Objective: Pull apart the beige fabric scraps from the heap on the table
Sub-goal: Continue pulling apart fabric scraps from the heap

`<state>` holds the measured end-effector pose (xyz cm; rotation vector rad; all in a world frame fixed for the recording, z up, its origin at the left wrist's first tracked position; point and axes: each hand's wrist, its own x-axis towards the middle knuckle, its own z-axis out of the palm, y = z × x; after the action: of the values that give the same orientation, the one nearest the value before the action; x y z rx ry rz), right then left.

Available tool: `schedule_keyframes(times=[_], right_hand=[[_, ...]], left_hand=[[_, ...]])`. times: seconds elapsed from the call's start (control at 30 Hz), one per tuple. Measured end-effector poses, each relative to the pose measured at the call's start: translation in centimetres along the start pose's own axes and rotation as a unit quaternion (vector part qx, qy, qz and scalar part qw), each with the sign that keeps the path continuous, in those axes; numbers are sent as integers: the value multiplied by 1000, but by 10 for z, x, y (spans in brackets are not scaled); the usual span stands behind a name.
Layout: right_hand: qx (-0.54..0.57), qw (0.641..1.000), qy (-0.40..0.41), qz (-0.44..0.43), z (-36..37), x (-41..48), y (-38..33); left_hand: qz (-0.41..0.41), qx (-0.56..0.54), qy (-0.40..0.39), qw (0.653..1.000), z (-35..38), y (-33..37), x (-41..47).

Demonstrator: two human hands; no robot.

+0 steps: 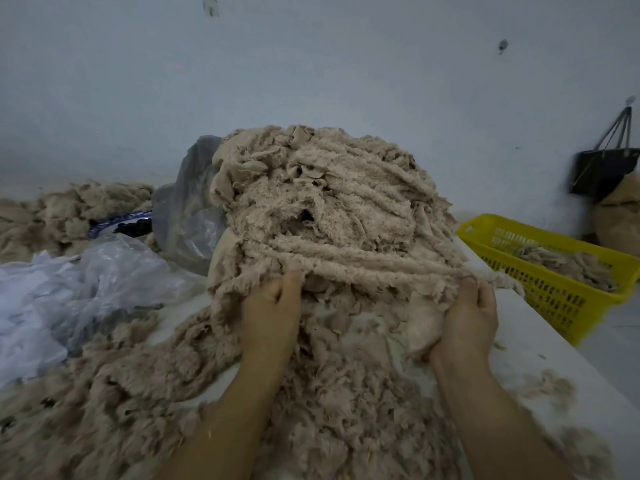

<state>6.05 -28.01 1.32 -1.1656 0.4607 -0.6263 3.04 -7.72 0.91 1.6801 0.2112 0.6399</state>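
Note:
A tall heap of beige fleecy fabric scraps [332,206] rises at the middle of the white table [540,341]. Long strips run across its front. My left hand [272,310] reaches into the heap's lower front, its fingers curled into the strips and hidden at the tips. My right hand [467,317] grips a smooth beige scrap [424,323] at the heap's lower right, fingers curled round it. Loose pulled scraps [145,393] spread over the near table between and around my forearms.
A yellow slotted basket [554,296] with some scraps stands off the table's right edge. Clear plastic bags [104,271] lie at the left, a grey bag [188,209] behind the heap. More scraps [62,209] pile at far left. A black bag [602,171] hangs on the wall.

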Motion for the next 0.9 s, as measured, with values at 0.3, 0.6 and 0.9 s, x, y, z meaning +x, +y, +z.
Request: schedule_keyframes(times=[0.3, 0.6, 0.9], right_hand=[[-91, 983, -96, -127, 4, -22, 0], [-92, 995, 22, -38, -8, 15, 11], [-120, 960, -169, -190, 4, -20, -1]], left_hand=[[-311, -561, -149, 752, -1, -8, 21], [-290, -579, 57, 760, -32, -25, 47], [-206, -195, -200, 938, 2, 4, 8]])
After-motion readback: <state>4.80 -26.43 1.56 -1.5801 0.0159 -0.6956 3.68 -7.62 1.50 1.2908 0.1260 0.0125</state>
